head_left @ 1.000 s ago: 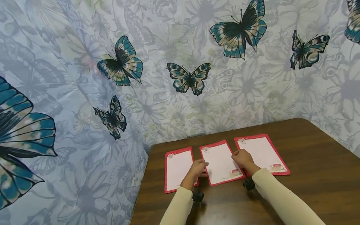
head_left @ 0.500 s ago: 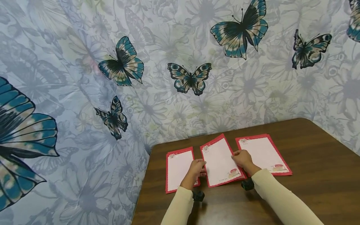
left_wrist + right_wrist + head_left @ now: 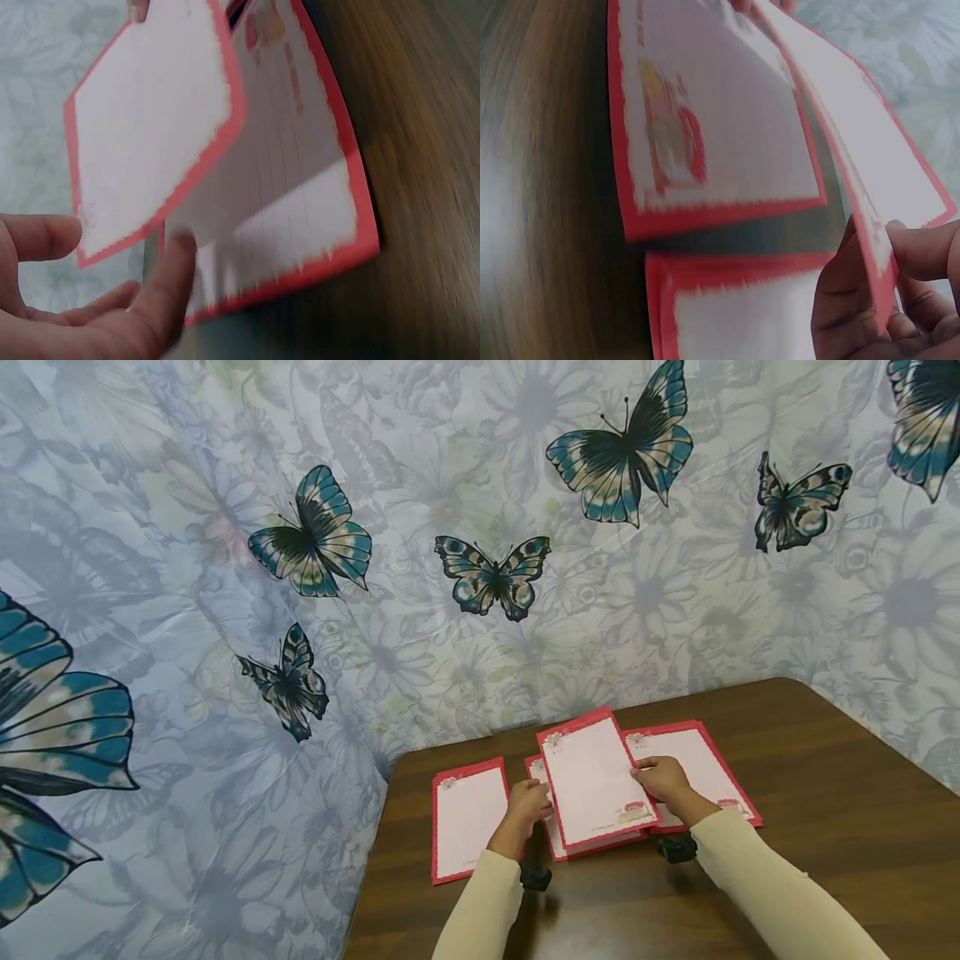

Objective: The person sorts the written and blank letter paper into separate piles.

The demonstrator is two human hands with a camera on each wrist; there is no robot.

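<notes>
In the head view a sheet of red-bordered letter paper (image 3: 596,785) is held up over the middle stack of like sheets (image 3: 558,847). My right hand (image 3: 667,781) pinches its right edge, the thumb (image 3: 922,247) on one face and fingers behind. At its left edge is my left hand (image 3: 527,810). In the left wrist view that hand's thumb (image 3: 45,236) and blurred forefinger (image 3: 176,262) stand apart, the thumb tip by the corner of the raised sheet (image 3: 150,142). Below the raised sheet lies a lined sheet (image 3: 285,195) with a small picture.
Another stack of red-edged sheets (image 3: 468,818) lies to the left, and a further one (image 3: 678,747) to the right, partly behind the raised sheet. All rest on a brown wooden table (image 3: 810,827). A butterfly-patterned wall (image 3: 420,677) stands behind it.
The top sheet of the middle stack has lifted off, first at its far edge, then wholly, and shifted slightly right. The sheet beneath now shows. My right hand has risen with it.
</notes>
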